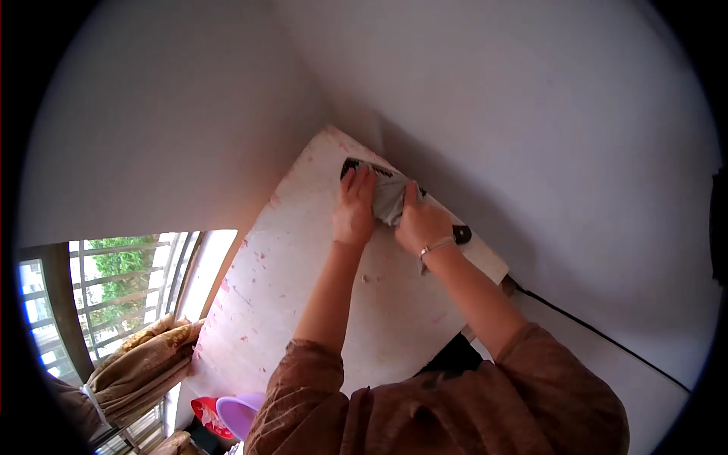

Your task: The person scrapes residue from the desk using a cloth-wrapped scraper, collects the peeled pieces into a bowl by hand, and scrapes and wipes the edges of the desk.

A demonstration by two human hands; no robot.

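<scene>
Both hands are over the far part of a pale, stained tabletop (303, 250). A grey cloth (388, 199) lies bunched between them. My left hand (354, 206) rests its fingers on the cloth's left side, beside a dark patterned object (368, 167) that I cannot identify. My right hand (423, 224), with a bracelet at the wrist, is closed on the cloth's right side. A black end with holes (462, 234), perhaps a handle, sticks out to the right of my right hand.
White walls meet behind the table's far corner. At the left are a barred window (125, 280) and a tied brown curtain (144, 371). A purple basin (239, 413) and a red one (208, 417) stand at the lower left. A black cable (599, 332) runs along the right wall.
</scene>
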